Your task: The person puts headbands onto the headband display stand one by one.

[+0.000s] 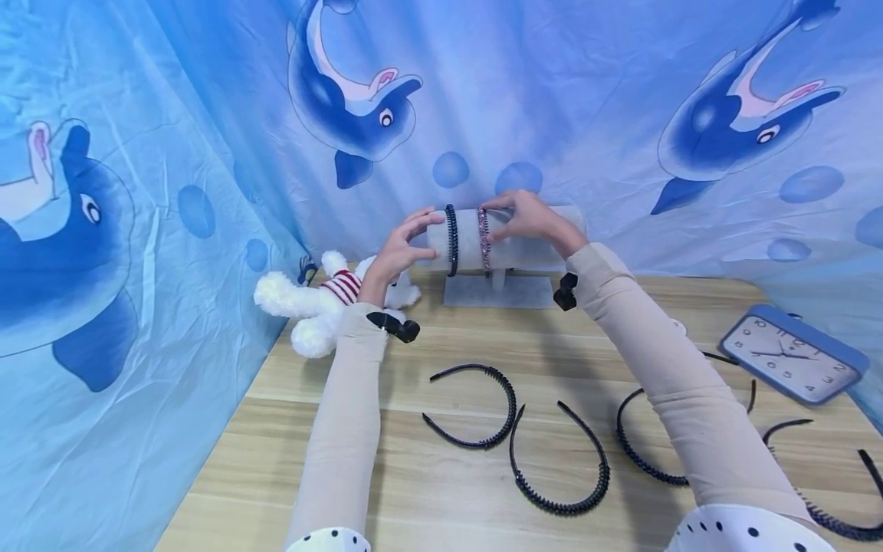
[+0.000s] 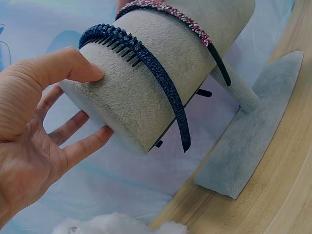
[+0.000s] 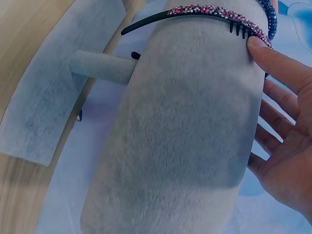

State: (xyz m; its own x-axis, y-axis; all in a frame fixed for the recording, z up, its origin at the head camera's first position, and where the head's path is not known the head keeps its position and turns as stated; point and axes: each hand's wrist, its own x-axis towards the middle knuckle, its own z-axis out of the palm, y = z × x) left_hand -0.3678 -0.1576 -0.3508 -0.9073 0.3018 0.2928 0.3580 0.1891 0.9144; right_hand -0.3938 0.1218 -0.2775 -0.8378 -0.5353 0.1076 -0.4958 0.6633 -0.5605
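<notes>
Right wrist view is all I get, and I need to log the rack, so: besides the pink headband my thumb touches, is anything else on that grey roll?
Observer: Yes. A dark blue headband sits on the grey roll too, nearer the left hand.
Operator: What is the left hand doing?
Observer: Its thumb and fingertips press the roll's end; it does not touch the blue band.
Operator: Any bands left on the table?
Observer: The head view shows several black headbands lying loose on the wooden table, in front of the stand.
Operator: Anything else nearby?
Observer: A white plush toy lies left of the stand and a blue clock on the right.
</notes>
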